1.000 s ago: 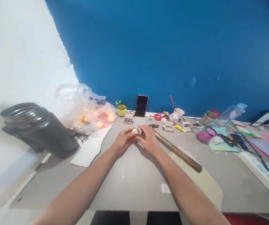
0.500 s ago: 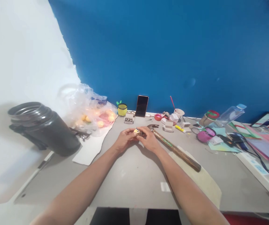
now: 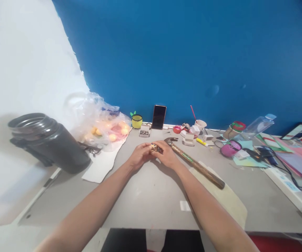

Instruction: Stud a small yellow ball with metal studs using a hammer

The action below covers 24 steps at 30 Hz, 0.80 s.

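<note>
Close together over the middle of the grey table (image 3: 145,199), my left hand (image 3: 139,155) and my right hand (image 3: 167,154) are closed around a small patterned object (image 3: 155,147). It looks dark with gold or yellow spots; its kind is too small to make out, and fingers cover part of it. Just right of my right hand lies a claw hammer (image 3: 193,162) with a wooden handle, its head toward the wall. Beyond my hands is a small open white box (image 3: 144,131) with shiny pieces in it.
A large dark flask (image 3: 51,143) leans at the left beside a plastic bag (image 3: 101,122) with orange things. A phone (image 3: 158,117) stands against the blue wall. Rightward are a white cup (image 3: 200,125), a yellow marker (image 3: 201,142), a pink pouch (image 3: 230,149) and a power strip (image 3: 285,185).
The small object has turned slightly between my fingers, showing more of its dark and gold pattern. Both hands stay in nearly the same place, and the view has shifted a little.
</note>
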{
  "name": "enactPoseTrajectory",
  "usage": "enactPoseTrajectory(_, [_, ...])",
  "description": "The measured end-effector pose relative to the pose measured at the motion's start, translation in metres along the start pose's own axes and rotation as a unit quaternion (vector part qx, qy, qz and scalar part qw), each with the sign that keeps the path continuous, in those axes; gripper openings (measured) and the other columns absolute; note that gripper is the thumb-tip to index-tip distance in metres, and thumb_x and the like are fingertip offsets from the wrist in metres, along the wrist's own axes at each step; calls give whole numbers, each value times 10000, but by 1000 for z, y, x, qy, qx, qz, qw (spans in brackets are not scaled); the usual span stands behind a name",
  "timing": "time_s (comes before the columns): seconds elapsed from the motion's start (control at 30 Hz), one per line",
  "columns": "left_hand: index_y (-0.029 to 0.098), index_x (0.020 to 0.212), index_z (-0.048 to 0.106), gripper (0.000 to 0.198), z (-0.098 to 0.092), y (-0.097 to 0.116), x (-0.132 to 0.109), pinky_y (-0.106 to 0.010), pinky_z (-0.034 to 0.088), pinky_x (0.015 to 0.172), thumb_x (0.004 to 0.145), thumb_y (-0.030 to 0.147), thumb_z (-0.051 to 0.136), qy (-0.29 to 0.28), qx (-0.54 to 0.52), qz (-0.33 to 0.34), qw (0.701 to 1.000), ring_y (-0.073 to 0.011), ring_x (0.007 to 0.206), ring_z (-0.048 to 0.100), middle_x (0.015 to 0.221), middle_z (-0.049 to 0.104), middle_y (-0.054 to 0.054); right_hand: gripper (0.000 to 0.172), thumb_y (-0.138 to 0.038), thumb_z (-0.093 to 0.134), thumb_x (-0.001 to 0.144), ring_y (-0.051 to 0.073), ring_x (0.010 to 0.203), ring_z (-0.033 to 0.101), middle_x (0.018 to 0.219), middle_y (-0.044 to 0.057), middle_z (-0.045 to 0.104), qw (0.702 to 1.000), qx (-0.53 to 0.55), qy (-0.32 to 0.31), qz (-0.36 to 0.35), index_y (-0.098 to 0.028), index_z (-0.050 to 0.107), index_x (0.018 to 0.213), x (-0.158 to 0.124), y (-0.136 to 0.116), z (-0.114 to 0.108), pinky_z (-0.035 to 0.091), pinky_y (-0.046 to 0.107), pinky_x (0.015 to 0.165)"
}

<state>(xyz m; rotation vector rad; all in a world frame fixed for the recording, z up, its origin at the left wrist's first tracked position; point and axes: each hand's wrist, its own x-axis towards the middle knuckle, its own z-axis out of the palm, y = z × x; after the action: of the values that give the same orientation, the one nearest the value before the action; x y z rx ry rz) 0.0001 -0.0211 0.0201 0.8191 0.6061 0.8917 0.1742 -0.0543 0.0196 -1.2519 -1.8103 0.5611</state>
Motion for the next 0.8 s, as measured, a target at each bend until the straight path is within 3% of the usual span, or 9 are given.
enactPoseTrajectory(0.2, [106, 1023, 706, 404, -3, 3, 0, -339, 602, 764, 714, 258, 917, 2, 15, -7, 1000, -198, 796, 733, 934, 762, -107, 477, -174, 651, 852, 263, 1267, 594, 1340, 115, 676, 999, -8, -36, -21, -217, 671, 1326, -1, -3, 0, 436, 464, 1128])
enactPoseTrajectory(0.37, [79, 1075, 731, 303, -8, 1, 3, -317, 595, 834, 819, 215, 820, -35, -35, -12, 999, -198, 879, 736, 1000, 762, -140, 575, -229, 720, 810, 262, 1216, 623, 1364, 139, 646, 999, 12, 11, 35, -185, 613, 1373, -2, -1, 4, 488, 454, 1071])
enactPoseTrajectory(0.47, [73, 1115, 742, 282, -10, 0, 5, -310, 594, 868, 865, 201, 775, -53, -52, -8, 997, -195, 904, 731, 1036, 764, -154, 472, -236, 757, 771, 244, 1072, 658, 1217, 101, 692, 998, 16, 48, 47, -195, 679, 1235, -1, -2, 4, 543, 424, 963])
enactPoseTrajectory(0.6, [92, 1135, 748, 285, -10, 0, 5, -301, 595, 881, 866, 183, 776, -53, -58, -12, 997, -186, 913, 731, 1076, 765, -143, 318, -222, 766, 774, 259, 1100, 639, 1158, 95, 697, 997, 4, 75, 11, -198, 726, 1088, 0, -2, 3, 531, 439, 995])
enactPoseTrajectory(0.8, [101, 1145, 745, 361, -6, 3, 1, -336, 595, 891, 827, 248, 830, -66, -43, -7, 997, -213, 941, 738, 1084, 764, -143, 343, -250, 700, 870, 254, 1217, 597, 1292, 111, 652, 999, -11, 51, -9, -233, 727, 1212, -1, 0, 3, 532, 405, 996])
